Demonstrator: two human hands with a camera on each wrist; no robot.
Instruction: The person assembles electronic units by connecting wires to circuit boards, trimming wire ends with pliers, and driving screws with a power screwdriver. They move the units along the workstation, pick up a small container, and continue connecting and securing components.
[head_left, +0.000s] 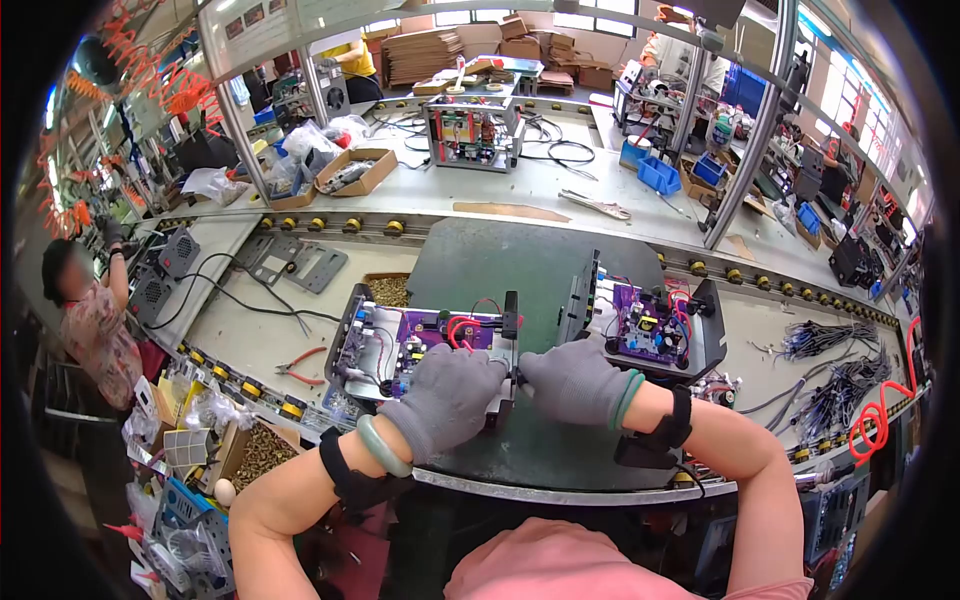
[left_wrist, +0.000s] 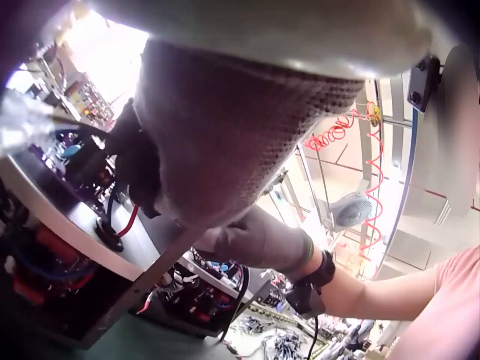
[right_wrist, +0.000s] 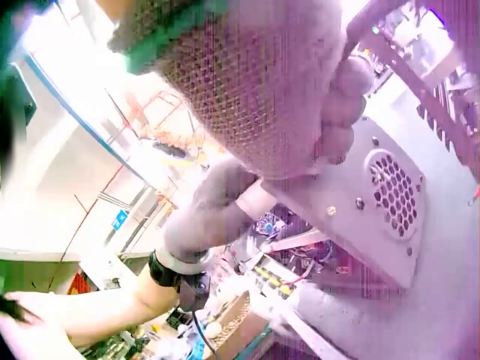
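Two opened metal units with purple circuit boards stand on the dark green mat [head_left: 470, 270]. At the right edge of the left unit [head_left: 395, 335], both grey-gloved hands meet. My left hand [head_left: 450, 398] lies over its near right corner, fingers curled at the end panel; in the left wrist view the glove [left_wrist: 225, 135] hides the fingertips. My right hand [head_left: 578, 382] grips the same panel from outside; the right wrist view shows curled fingers [right_wrist: 345, 112] at the edge of a metal panel [right_wrist: 356, 202] with a round vent. The right unit [head_left: 650, 325] stands beyond my right hand.
Red-handled pliers [head_left: 303, 368] and a black cable lie left, with a tray of screws [head_left: 388, 290] behind the left unit. Cable bundles [head_left: 835, 395] and a coiled red hose [head_left: 870, 430] are right. Rollers [head_left: 735, 275] line the bench; another person [head_left: 98, 335] stands far left.
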